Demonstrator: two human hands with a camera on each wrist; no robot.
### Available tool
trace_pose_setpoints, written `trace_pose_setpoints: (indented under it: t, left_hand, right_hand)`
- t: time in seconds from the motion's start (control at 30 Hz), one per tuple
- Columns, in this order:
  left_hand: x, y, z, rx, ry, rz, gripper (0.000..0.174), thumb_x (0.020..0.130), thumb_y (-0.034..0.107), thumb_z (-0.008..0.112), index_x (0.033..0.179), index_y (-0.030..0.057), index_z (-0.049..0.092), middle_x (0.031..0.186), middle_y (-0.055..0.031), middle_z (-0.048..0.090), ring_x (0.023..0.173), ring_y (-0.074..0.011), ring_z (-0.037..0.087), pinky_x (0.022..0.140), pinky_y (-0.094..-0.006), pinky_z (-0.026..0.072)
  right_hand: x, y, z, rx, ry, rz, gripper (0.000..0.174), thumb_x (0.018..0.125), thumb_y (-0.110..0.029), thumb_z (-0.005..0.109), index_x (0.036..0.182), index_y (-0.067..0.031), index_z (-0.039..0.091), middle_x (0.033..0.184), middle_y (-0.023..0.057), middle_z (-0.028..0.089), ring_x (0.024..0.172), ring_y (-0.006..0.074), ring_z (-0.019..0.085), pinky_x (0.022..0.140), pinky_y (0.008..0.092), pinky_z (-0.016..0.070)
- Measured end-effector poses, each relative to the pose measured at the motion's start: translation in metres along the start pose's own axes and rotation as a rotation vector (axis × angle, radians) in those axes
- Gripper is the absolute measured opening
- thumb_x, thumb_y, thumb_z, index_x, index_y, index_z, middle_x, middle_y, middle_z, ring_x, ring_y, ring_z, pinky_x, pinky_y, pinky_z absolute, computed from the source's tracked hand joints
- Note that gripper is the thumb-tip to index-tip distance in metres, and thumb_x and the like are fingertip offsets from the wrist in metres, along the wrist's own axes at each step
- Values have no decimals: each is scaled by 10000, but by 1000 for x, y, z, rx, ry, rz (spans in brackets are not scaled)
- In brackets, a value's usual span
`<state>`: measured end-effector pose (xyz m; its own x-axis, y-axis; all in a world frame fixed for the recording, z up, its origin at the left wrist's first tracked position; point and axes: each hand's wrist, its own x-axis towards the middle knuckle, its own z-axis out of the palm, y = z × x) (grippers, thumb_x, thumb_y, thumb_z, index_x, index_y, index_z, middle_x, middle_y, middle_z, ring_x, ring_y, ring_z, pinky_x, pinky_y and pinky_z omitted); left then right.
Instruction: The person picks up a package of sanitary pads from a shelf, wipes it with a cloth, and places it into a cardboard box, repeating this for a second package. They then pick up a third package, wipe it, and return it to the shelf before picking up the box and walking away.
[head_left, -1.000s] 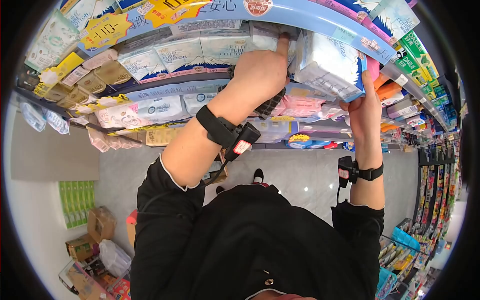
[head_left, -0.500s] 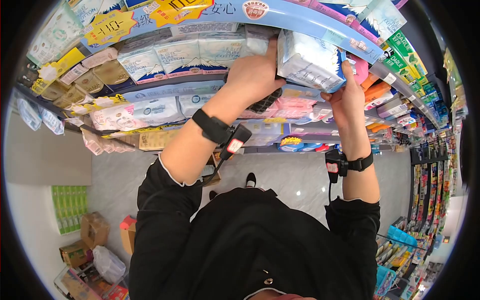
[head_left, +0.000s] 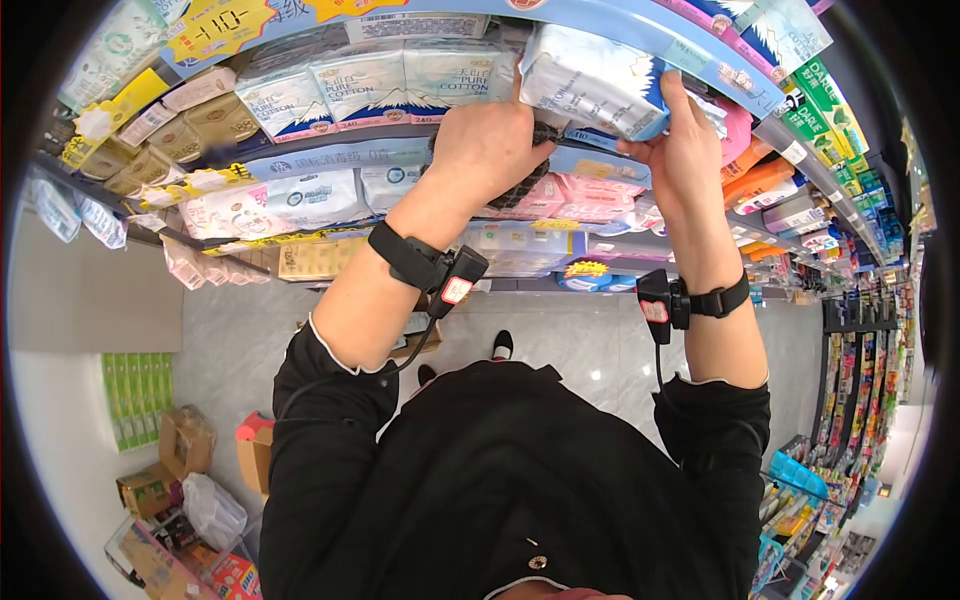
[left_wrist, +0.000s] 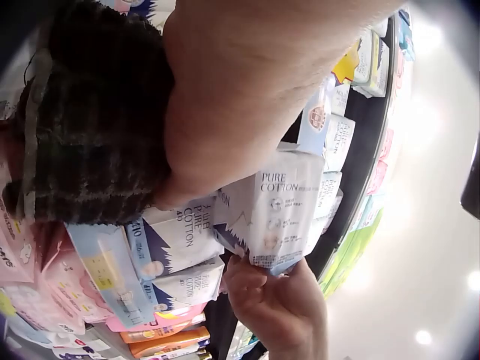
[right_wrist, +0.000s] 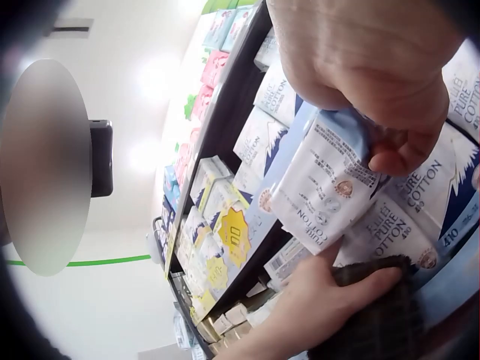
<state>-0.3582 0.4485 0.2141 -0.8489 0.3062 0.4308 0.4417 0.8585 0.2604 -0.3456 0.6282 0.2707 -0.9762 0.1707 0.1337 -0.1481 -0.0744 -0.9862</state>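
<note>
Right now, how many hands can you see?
2: the left hand with the dark cloth, and the right hand holding the white pack. Some fingers are hidden.

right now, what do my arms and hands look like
Your left hand and right hand are bare. Black fabric sleeves with thin white edging end near the elbows. Each wrist has a black strap, boxy black camera with red-and-white label, and thin black cable.

- Pale wall (head_left: 60, 340) is rising along the head view's left edge.
- Grey floor (head_left: 590, 345) is stretching below, catching small glints (polished, by the look).
- Far racks (head_left: 850, 390) are curving down the right side.
- Cardboard box (head_left: 187, 441) is sitting near the wall.
- White ceiling (left_wrist: 405, 255) is glowing around round lights (left_wrist: 424, 337).
</note>
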Motion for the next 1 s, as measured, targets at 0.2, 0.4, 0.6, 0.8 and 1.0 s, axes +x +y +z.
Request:
trace_pose_setpoints:
  t: [0.2, 0.4, 0.6, 0.8, 1.0]
  left_hand:
    - [-2, -1, -4, -6, 20, 6, 408, 712, 386, 696, 681, -17, 638, 657, -190, 630, 626, -344, 634, 584, -415, 517]
    - [1, 1, -12, -1, -42, 16, 399, 713, 379, 693, 703, -17, 649, 678, -186, 636, 658, -341, 638, 605, -420, 519]
    - [1, -1, -14, -28, -47, 17, 408, 718, 375, 691, 776, -26, 641, 698, -180, 644, 662, -340, 640, 601, -426, 518]
    - [-2, -6, -2, -20, -29, 33, 632, 729, 350, 693, 1150, -63, 467, 696, -186, 638, 663, -341, 643, 588, -428, 516]
    - [-6, -7, -11, -52, -61, 4, 870, 711, 311, 714, 1357, -70, 273, 688, -177, 639, 655, -335, 642, 576, -419, 511]
  right_hand:
    - [-2, 1, 3, 113, -68, -35, 587, 889, -382, 586, 1165, 110, 425, 1008, 176, 569, 844, 241, 628, 674, 338, 564]
    - [-20, 33, 2, -181, -4, -435, 581, 801, -194, 717, 1171, 90, 371, 1097, 175, 503, 807, 169, 598, 724, 318, 534]
    - [-1, 29, 5, -556, 220, -481, 528, 721, -366, 770, 962, 30, 519, 705, 65, 529, 620, 152, 502, 582, 287, 444]
    - [31, 35, 11, -586, 267, -427, 553, 692, -404, 777, 930, 50, 569, 716, 65, 559, 639, 166, 517, 605, 294, 447]
    - [44, 22, 53, -860, 357, -503, 371, 768, -291, 731, 903, 41, 636, 711, 82, 611, 657, 195, 551, 680, 338, 452]
